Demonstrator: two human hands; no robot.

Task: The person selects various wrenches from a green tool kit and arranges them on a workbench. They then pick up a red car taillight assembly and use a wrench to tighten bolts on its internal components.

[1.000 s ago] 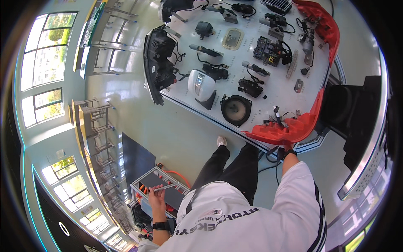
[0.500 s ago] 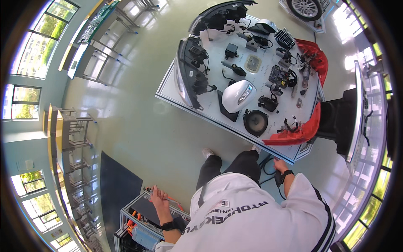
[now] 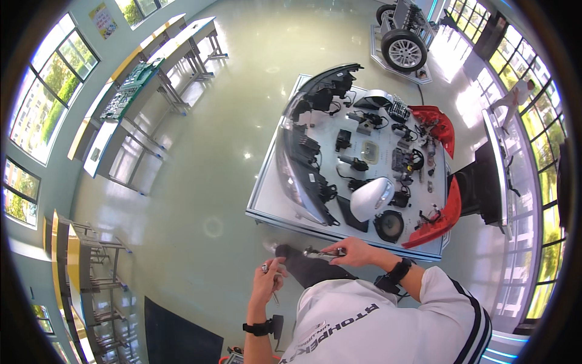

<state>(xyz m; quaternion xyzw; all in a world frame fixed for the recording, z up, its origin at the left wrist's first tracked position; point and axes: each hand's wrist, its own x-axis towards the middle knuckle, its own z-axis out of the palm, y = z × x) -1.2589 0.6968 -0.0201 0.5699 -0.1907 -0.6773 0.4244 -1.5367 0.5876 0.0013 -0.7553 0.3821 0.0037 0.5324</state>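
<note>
My left hand [image 3: 267,281] is closed in front of my body. It grips a thin metal tool with a round silver head [image 3: 265,267] above the fingers and a narrow shaft below them; its exact kind is unclear. My right hand [image 3: 353,252] is closed round a silver metal tool [image 3: 319,253], which points left, toward the left hand. That tool's kind is too small to make out. The two hands are apart. Just beyond the right hand lies the near edge of a white display table [image 3: 267,203] bearing car parts.
On the table are a headlamp [image 3: 296,173], a white side mirror [image 3: 371,200], a round speaker [image 3: 388,225] and red tail lamps [image 3: 438,215]. A dark mat [image 3: 179,333] lies at lower left. Desks [image 3: 130,130] line the left wall. A wheeled chassis [image 3: 404,51] stands far back.
My left hand has come off the tool cart and now holds a metal tool. My right hand has moved left from the table corner, holding another tool. The view has shifted.
</note>
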